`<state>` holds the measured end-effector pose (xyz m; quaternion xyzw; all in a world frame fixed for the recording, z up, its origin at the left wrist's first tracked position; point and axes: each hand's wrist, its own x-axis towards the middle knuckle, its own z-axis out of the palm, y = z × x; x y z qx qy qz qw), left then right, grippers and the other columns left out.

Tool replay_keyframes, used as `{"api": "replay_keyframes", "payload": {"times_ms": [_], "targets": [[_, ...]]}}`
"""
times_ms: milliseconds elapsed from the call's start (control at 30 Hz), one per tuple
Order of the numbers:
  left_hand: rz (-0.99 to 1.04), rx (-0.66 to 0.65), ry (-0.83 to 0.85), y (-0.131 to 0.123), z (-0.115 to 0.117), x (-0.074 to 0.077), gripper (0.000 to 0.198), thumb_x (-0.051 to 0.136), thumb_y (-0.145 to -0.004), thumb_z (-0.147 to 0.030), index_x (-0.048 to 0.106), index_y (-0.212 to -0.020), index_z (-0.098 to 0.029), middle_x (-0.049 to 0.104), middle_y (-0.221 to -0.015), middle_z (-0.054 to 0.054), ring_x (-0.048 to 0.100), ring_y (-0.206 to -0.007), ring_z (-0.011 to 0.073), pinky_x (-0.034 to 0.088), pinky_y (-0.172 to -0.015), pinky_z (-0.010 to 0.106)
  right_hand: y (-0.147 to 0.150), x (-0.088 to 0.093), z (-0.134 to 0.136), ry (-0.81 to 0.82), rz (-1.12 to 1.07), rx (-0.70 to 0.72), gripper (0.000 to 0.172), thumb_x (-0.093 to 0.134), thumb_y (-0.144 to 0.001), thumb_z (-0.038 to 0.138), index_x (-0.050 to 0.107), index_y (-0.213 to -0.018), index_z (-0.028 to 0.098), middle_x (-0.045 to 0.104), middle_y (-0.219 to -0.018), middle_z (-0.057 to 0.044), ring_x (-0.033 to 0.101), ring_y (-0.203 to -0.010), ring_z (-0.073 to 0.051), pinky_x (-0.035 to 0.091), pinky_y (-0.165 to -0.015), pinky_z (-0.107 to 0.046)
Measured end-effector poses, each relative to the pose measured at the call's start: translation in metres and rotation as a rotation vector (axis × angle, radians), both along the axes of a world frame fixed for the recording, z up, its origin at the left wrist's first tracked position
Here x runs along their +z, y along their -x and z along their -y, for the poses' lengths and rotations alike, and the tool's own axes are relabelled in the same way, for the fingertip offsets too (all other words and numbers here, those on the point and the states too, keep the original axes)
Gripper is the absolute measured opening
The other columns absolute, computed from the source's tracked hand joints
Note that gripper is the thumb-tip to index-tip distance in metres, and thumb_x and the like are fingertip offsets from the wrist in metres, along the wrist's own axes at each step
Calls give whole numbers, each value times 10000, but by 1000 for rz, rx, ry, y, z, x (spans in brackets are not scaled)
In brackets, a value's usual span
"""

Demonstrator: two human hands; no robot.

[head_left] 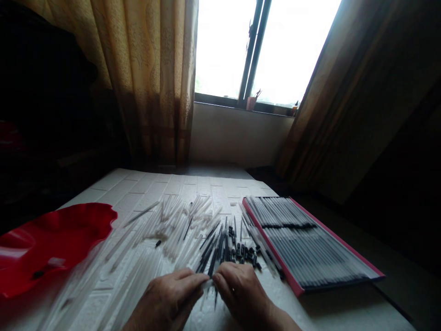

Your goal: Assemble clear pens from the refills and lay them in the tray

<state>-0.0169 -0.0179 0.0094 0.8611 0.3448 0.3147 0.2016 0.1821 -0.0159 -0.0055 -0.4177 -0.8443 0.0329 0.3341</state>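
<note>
Low in the middle, my left hand is closed, thumb and index finger pinching a translucent white tube, most of it hidden by the fingers. My right hand meets it fingertip to fingertip, also pinched closed; what it grips is hidden. Just beyond the fingers lies a fan of dark, thin pen refills. To their right are several small black caps in a loose heap. Clear pen barrels spread in a pile behind and left of my left hand.
A pink-edged box on the right holds rows of pens. At the left stands a red wavy-rimmed bowl. The table has a white brick-pattern cover. Behind it are curtains and a window.
</note>
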Motion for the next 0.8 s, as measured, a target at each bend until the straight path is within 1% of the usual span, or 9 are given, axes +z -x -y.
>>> {"api": "replay_keyframes", "payload": {"times_ms": [200,267,333,400,467,533,600,700,800], "targets": [[0,-61,-129,0,-3,-3,249,475,-955,-228,678,-1096,-260,747,-851,28,726,-715,144,552,-637,151,4,-1,1,576,-328,80,564,248,-955,546,345,-504,221,385,-415,38,369,-371,-79,284,-401,-189],[-22,-61,-174,1,-4,-5,256,472,-955,-214,661,-1124,-252,751,-888,38,732,-748,153,561,-645,163,4,-3,1,686,-399,90,604,248,-928,629,348,-493,223,373,-410,39,332,-362,-74,262,-375,-186],[-44,-47,-176,1,-4,-6,258,482,-948,-195,651,-1135,-249,751,-919,42,733,-783,164,568,-664,177,3,-5,1,712,-432,100,629,252,-914,663,344,-475,222,364,-400,40,316,-357,-71,259,-371,-188],[-29,-40,-152,2,-5,-7,257,494,-941,-184,642,-1140,-252,749,-935,39,733,-795,165,567,-677,180,0,-6,0,673,-439,109,638,250,-925,646,364,-469,214,376,-397,36,345,-359,-74,286,-390,-190],[16,-38,-117,2,-5,-8,248,504,-941,-181,635,-1134,-263,745,-934,25,730,-800,157,560,-694,176,-5,-4,0,565,-430,106,595,283,-946,581,476,-539,191,458,-454,17,437,-414,-94,347,-442,-196],[51,-35,-80,3,-6,-8,248,513,-939,-178,623,-1136,-282,738,-941,8,723,-821,149,551,-722,174,-8,-1,1,419,-407,92,395,406,-939,466,602,-779,163,588,-622,-21,540,-543,-123,408,-523,-206],[51,-33,-53,4,-6,-9,262,525,-934,-177,615,-1143,-305,733,-948,-9,717,-834,145,545,-739,174,-10,2,1,292,-380,109,192,516,-899,317,597,-976,159,642,-783,-48,578,-639,-130,437,-579,-206],[31,-25,-48,5,-7,-11,271,536,-927,-180,617,-1142,-324,733,-939,-22,718,-822,143,544,-727,169,-9,2,1,163,-348,166,71,523,-887,181,588,-914,176,636,-786,-40,583,-657,-118,443,-606,-192],[10,-17,-52,5,-7,-12,242,534,-929,-191,628,-1117,-310,736,-926,-18,721,-813,146,544,-720,168,-8,-1,1,111,-280,155,93,503,-906,176,590,-873,178,629,-751,-33,589,-663,-123,437,-619,-197]]}}
